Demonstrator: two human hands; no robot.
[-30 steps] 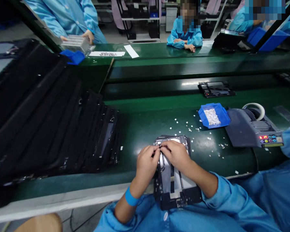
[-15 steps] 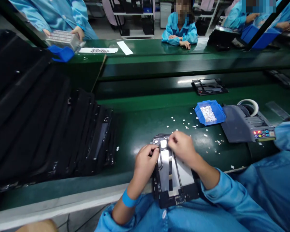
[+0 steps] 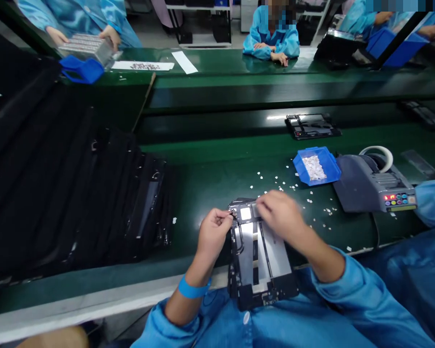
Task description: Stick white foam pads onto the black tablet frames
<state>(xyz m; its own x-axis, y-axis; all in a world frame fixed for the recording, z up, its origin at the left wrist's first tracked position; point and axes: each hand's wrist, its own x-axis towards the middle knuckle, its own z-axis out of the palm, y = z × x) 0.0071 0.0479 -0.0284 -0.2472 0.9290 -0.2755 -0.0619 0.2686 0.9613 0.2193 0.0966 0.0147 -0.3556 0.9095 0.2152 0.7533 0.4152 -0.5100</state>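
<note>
An opened tablet [image 3: 281, 253] with its inner parts showing lies partly over the bench edge, its near end against my body. My left hand [image 3: 213, 234], a blue band round its wrist, pinches a small dark part at the tablet's far left corner. My right hand [image 3: 283, 215] is slightly blurred. Its fingers are closed together over the far right corner; whatever they hold is hidden. Between the two hands a bright white square [image 3: 245, 213] shows on the tablet.
Black tablet-like units [image 3: 108, 203] stand stacked at the left. Beyond my right hand are a blue bin [image 3: 331, 166] of white bits, scattered bits and a grey tape dispenser [image 3: 358, 186]. Another opened tablet [image 3: 313, 126] lies farther back. Co-workers sit opposite and at right.
My right hand has shifted slightly right, away from the white square. My left hand has moved a little left and up, and a dark part now shows at its fingertips.
</note>
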